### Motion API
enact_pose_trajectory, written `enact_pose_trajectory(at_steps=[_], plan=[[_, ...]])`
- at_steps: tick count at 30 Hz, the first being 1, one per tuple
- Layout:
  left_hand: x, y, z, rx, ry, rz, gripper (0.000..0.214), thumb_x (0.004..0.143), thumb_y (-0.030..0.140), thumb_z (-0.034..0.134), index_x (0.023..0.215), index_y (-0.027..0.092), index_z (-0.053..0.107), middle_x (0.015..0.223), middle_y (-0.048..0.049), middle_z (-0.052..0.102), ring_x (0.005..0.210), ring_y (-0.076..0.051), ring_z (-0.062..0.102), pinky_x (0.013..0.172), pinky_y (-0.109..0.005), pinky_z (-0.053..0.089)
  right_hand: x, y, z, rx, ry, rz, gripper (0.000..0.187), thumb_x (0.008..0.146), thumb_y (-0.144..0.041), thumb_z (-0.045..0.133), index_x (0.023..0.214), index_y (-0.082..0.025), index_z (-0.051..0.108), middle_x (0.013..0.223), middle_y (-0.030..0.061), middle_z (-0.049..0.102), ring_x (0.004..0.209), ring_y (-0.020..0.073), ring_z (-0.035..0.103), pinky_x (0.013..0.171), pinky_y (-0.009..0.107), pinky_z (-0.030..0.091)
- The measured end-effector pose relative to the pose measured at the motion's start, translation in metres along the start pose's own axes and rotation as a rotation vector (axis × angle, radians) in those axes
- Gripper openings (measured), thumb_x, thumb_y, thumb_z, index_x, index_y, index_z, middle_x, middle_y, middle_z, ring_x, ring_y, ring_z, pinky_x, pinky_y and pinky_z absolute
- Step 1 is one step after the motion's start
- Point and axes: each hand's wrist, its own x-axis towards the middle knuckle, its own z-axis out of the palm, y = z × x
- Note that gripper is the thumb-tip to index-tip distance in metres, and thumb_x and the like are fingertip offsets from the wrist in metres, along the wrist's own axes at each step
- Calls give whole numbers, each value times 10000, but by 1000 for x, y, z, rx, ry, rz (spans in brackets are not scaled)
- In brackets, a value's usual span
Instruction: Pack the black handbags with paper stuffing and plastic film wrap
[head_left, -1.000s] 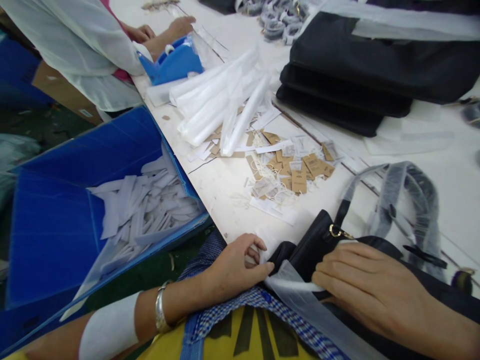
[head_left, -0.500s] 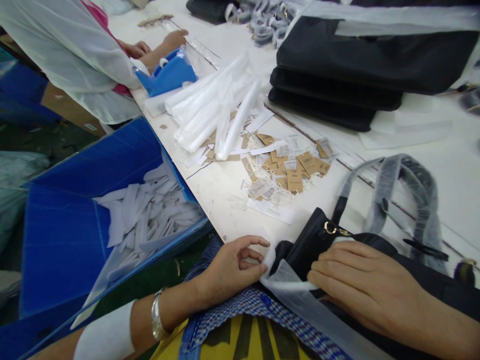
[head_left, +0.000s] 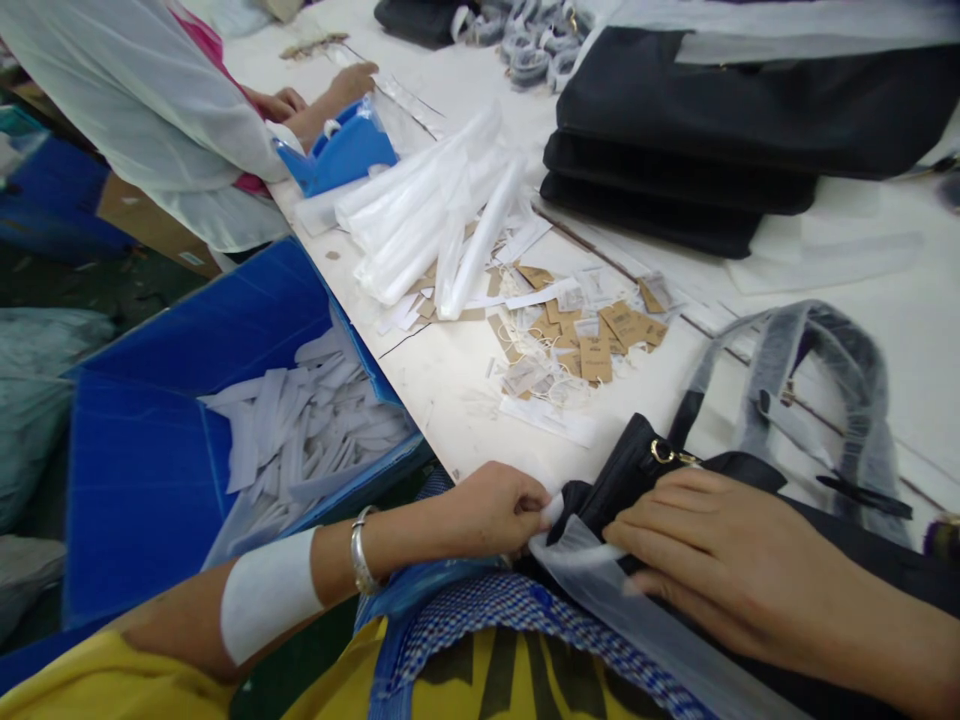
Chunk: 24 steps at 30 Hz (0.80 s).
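Many white strips [head_left: 307,425] in blue bin [head_left: 146,480]; left hand [head_left: 499,510] closed on white wrapping [head_left: 553,510], right hand [head_left: 720,550] closed on black bag [head_left: 626,465]

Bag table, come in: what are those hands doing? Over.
Left hand pinching white wrapping. Right hand resting on black handbag, straps wrapped in clear film. Loose translucent sheet draped close by both hands.

Left hand [head_left: 491,510] with thumb and fingertips pinched together, left forearm [head_left: 334,567] stretching back from it, right hand [head_left: 739,560] palm down, its fingers close together and pointing toward the left hand, right thumb beneath them.
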Motion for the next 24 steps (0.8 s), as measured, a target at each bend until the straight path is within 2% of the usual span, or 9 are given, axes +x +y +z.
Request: enact_pose_trajectory(at_steps=[2,4,6,8,11,14,17,21,24], plan=[[5,3,-2,87,35,0,126,793,234,598,863,156,667,620,21,665,568,-131,616,577,-209,446,5,-1,-2,28,-71,-9,246,990,-283,445,1013,-193,673,817,51,708,725,165,610,696,311,418],[10,4,-2,106,97,-33,231,750,244,668,964,163,640,637,29,677,575,-136,618,578,-214,444,8,-3,-2,54,-80,-52,236,990,-246,444,1012,-191,672,782,49,696,712,162,601,682,305,417],[14,2,0,119,131,-23,214,723,218,685,925,166,638,637,33,671,582,-134,615,577,-211,440,9,-4,0,79,-48,-89,223,988,-206,446,1009,-186,668,760,43,688,711,159,596,696,307,422],[17,-1,4,96,92,28,92,742,179,646,833,167,644,634,35,660,577,-120,609,577,-201,442,7,-1,5,109,-41,-83,210,988,-204,454,1017,-191,661,789,43,697,743,160,604,735,317,431],[15,-5,12,91,58,126,94,835,191,580,890,173,655,723,18,691,630,-121,636,623,-203,476,1,9,14,135,-87,-9,211,982,-289,493,1104,-203,641,948,55,720,869,167,629,857,348,446],[9,-6,18,383,157,240,186,936,235,480,948,181,657,838,-27,705,772,-167,660,732,-263,505,-7,20,18,38,-79,62,350,954,-400,546,1242,-209,598,1142,66,705,1089,202,618,1077,445,355],[2,-5,20,612,249,329,231,960,205,425,948,187,655,908,-53,678,841,-186,643,757,-288,508,-19,24,12,-120,-55,160,466,916,-471,582,1313,-227,570,1348,85,607,1301,268,496,1153,531,260],[-13,-1,24,441,371,376,247,986,241,419,952,207,661,918,-31,687,888,-160,643,824,-270,511,-39,24,7,-209,-46,297,475,943,-396,545,1398,-272,494,1456,64,510,1382,272,400,1164,567,236],[-26,-2,37,421,427,401,278,974,389,463,1088,208,640,1044,-63,694,975,-205,643,890,-344,528,-43,29,17,-163,-13,361,449,958,-400,514,1392,-284,503,1434,63,532,1373,255,413,1171,555,227]])
